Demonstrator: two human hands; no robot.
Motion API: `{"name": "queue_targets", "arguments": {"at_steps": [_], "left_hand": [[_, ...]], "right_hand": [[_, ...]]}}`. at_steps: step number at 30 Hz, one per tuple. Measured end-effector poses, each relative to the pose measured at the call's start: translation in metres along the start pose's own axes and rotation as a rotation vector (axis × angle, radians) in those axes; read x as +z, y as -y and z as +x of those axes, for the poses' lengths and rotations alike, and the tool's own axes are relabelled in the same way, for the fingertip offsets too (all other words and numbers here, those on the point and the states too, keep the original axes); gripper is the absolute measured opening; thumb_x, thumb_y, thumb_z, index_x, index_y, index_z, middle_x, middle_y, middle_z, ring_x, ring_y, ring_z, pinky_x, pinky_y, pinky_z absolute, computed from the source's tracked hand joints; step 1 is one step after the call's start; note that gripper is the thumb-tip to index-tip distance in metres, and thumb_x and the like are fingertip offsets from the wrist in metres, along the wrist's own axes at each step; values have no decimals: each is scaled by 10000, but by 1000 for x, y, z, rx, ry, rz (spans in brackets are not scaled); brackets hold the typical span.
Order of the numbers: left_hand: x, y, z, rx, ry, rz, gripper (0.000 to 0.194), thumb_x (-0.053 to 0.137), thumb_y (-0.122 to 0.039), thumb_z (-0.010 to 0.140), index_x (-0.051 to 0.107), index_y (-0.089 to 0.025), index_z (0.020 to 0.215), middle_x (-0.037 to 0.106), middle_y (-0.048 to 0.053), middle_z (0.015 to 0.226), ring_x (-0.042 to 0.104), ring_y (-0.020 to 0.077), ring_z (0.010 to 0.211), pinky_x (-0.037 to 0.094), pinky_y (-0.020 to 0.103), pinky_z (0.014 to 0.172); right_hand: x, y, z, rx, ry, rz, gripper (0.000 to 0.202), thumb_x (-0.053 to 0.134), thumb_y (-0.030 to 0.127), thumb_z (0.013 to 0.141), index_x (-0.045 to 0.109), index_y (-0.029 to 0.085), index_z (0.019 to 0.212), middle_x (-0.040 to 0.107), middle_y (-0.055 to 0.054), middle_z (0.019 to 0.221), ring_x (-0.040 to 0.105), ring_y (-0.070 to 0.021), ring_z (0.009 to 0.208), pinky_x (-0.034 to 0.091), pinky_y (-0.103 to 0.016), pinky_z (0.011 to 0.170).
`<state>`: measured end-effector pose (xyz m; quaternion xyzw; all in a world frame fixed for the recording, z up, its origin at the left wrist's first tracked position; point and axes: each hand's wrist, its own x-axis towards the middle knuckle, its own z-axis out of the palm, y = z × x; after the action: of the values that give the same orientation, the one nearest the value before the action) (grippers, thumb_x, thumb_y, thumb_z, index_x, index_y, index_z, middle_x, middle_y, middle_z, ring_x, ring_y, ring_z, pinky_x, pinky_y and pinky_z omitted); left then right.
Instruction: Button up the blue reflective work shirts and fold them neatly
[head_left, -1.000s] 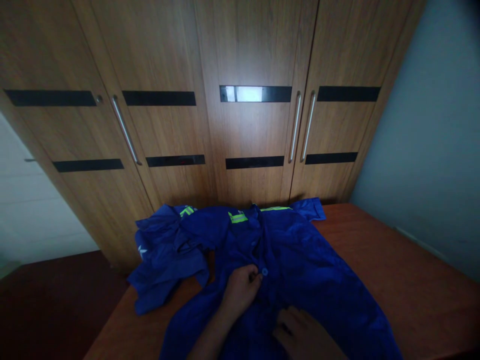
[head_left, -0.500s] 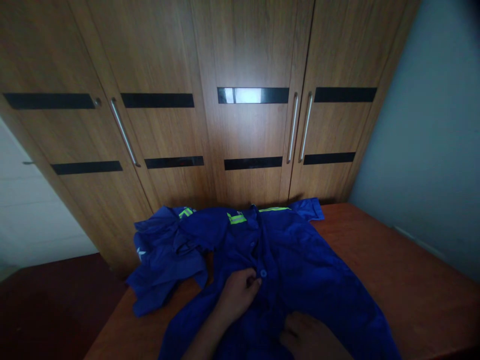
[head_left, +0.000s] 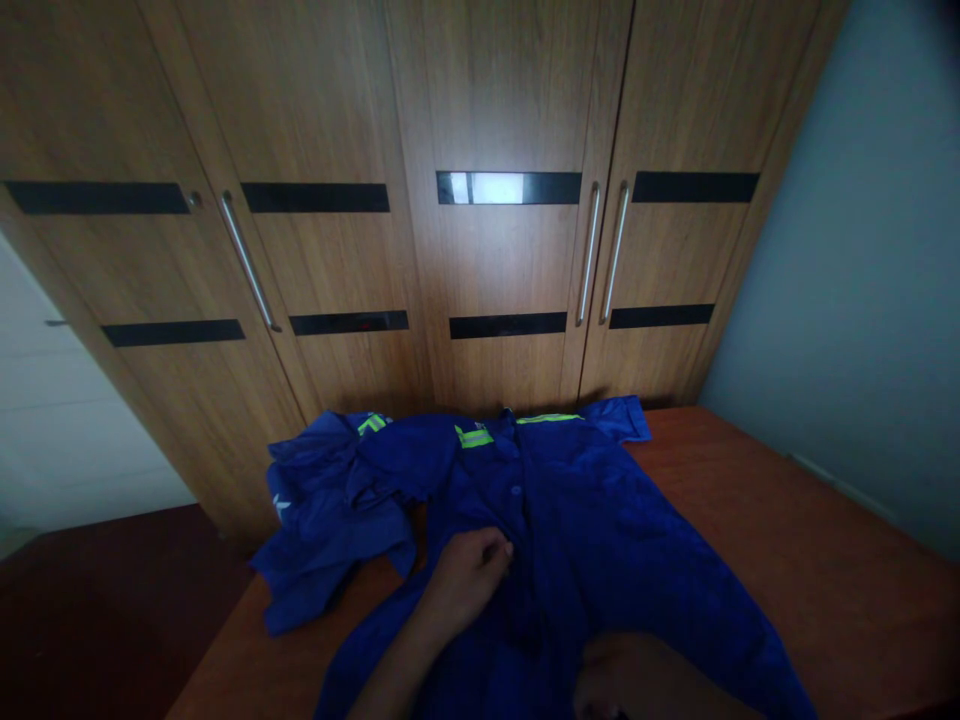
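A blue work jacket (head_left: 637,540) with a buttoned front and yellow-green reflective strips lies spread out, collar at the far end. My left hand (head_left: 469,575) is closed on the edge of its front opening, thumb and fingers pinched on the cloth. A button (head_left: 516,490) shows just above those fingers. Low in the view, my right hand (head_left: 619,670) rests over the jacket's right front panel, its fingers curled in. Shadow and the hand itself hide what those fingers hold, if anything.
A second crumpled blue garment (head_left: 322,530) with a reflective strip lies left of the jacket. Both are on a reddish-brown wooden surface (head_left: 750,500). Directly behind stands a wooden wardrobe (head_left: 495,260) with metal handles. A pale wall (head_left: 862,300) borders the right side.
My left hand has shifted slightly left and up with the cloth edge. My right hand has moved a little right and down. The button that was beside my left fingers is hidden.
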<state>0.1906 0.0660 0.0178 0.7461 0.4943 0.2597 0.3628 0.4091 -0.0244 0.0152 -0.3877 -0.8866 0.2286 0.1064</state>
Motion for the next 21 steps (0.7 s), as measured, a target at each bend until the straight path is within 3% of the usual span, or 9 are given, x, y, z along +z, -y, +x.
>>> {"name": "queue_targets", "arguments": {"at_steps": [3,6,8,11,15,19,21], "left_hand": [[-8,-8,17,45,-123,45,195,441,-219,849,635,-205,840,669,15,757,611,164,699,401,230,623],[-12,-20,42,74,-198,215,225,436,-155,846,641,-205,924,693,49,911,625,176,857,425,248,759],[-10,-24,58,61,-191,322,232,449,-129,835,649,-195,933,692,76,974,617,185,924,415,265,829],[-1,-20,75,22,-153,384,197,502,-110,790,665,-182,875,698,95,936,625,202,901,422,283,815],[11,-5,84,-19,-122,401,179,528,-114,768,671,-200,830,710,61,880,642,182,829,429,251,721],[17,8,84,-39,-117,385,160,547,-174,782,658,-213,891,712,40,864,647,174,787,418,237,647],[19,11,83,-46,-111,383,153,576,-215,778,652,-218,910,711,36,855,647,181,787,412,241,630]], "right_hand": [[-26,9,26,117,-253,56,233,438,141,829,646,244,809,643,11,785,595,-125,733,407,-216,681],[-44,12,65,226,-420,-27,217,426,182,865,631,234,916,642,-26,891,600,-148,845,421,-242,765],[-44,7,90,352,-471,-178,198,461,210,859,611,219,988,634,-70,977,589,-192,947,428,-279,797],[-35,-12,115,526,-406,-311,262,507,197,824,574,190,1077,634,-122,1009,597,-247,969,448,-323,756],[-28,-45,117,546,-376,-128,399,480,120,797,524,204,1186,667,-60,852,646,-209,829,441,-292,714],[-25,-78,100,422,-562,182,370,437,157,818,515,200,1177,581,32,665,612,-153,670,436,-236,643],[-21,-89,91,423,-610,211,326,421,176,828,537,195,1132,554,41,638,590,-151,615,434,-238,610]]}}
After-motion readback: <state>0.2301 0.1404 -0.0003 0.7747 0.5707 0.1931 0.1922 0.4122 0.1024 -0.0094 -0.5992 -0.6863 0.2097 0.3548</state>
